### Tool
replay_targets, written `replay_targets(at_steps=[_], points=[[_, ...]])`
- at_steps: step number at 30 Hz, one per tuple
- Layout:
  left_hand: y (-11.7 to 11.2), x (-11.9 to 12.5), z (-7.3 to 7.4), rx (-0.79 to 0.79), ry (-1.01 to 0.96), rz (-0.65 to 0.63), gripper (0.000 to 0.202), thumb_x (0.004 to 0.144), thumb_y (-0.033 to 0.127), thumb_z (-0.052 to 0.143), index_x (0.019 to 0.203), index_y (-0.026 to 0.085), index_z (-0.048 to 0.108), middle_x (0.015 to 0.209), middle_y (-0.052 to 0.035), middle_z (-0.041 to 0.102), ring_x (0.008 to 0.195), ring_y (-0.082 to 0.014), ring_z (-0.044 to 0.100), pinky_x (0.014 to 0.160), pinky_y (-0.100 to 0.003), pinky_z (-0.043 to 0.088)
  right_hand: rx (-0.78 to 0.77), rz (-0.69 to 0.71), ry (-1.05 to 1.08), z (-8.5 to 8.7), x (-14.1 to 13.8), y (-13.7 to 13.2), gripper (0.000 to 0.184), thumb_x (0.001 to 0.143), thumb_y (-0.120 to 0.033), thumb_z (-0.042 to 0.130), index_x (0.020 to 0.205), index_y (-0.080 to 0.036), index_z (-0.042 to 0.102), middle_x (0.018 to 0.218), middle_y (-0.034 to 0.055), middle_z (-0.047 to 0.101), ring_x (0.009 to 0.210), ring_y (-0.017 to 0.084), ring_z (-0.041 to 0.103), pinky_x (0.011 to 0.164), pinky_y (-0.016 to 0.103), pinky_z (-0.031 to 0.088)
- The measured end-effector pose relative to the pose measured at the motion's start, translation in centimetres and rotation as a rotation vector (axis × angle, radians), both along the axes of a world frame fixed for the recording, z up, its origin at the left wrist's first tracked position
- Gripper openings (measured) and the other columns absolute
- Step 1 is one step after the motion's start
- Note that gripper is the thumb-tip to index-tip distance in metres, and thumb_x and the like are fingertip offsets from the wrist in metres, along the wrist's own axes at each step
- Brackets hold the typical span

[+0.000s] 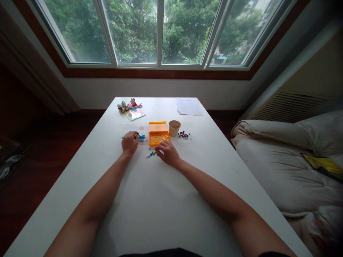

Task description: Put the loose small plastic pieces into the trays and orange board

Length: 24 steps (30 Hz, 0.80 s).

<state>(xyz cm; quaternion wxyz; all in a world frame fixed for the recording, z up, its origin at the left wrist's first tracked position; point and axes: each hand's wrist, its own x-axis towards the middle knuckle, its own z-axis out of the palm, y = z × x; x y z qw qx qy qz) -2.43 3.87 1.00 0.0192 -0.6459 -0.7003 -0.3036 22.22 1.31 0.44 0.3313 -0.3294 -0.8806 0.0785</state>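
Observation:
Both my arms reach out over a white table (150, 200). My left hand (130, 142) is curled closed beside a small clear tray of blue pieces (142, 137), with a thin green piece (123, 137) showing at its fingers. My right hand (167, 152) rests on the table with fingers bent, pinched at a small scatter of coloured pieces (151, 154). Just beyond it stands an open orange box (158, 132) with small pieces inside.
A paper cup (174, 128) and a clear tray of dark red pieces (183, 135) sit right of the box. Small toy figures (125, 105) and a booklet (135, 114) lie far left, a paper sheet (189, 106) far right. A sofa (289, 171) flanks the table.

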Motion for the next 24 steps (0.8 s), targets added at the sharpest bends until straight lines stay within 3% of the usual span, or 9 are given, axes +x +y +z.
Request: replay_targets(at_steps=[4,9,18,24], points=[[-0.1,0.4,0.1,-0.035,0.118,-0.053,0.025,0.093,0.03,0.051,0.102,0.024,0.073,0.109,-0.0109,0.067,0.11,-0.03,0.051,0.092,-0.042,0.038,-0.013,-0.001,0.003,-0.2,0.1,0.2,0.01,0.095,-0.023,0.057,0.091,-0.022,0.067,0.089,0.0058,0.064,0.09,0.021,0.052,0.083,0.034,0.041],[0.2,0.2,0.0,-0.066,0.154,-0.084,0.028,0.094,0.027,0.049,0.108,0.025,0.074,0.111,-0.0096,0.07,0.111,-0.0305,0.049,0.093,-0.044,0.037,-0.01,0.002,0.004,-0.3,0.2,0.3,0.01,0.095,-0.022,0.058,0.091,-0.022,0.066,0.09,0.0057,0.064,0.09,0.021,0.052,0.083,0.034,0.041],[2.8,-2.0,2.1,-0.186,0.339,-0.296,0.023,0.09,0.027,0.055,0.101,0.025,0.076,0.102,-0.0094,0.072,0.099,-0.0265,0.057,0.082,-0.035,0.043,0.004,0.021,-0.001,-0.1,0.7,0.2,0.008,0.094,-0.021,0.06,0.089,-0.022,0.066,0.088,0.0048,0.064,0.088,0.021,0.053,0.084,0.035,0.042],[5.0,-2.6,2.8,-0.319,0.339,-0.406,0.015,0.083,0.035,0.064,0.092,0.03,0.075,0.097,-0.0043,0.073,0.089,-0.0217,0.064,0.07,-0.027,0.042,-0.001,0.021,0.006,-0.1,1.1,0.1,0.008,0.093,-0.02,0.06,0.09,-0.022,0.067,0.087,0.0049,0.064,0.087,0.021,0.053,0.082,0.034,0.042]])
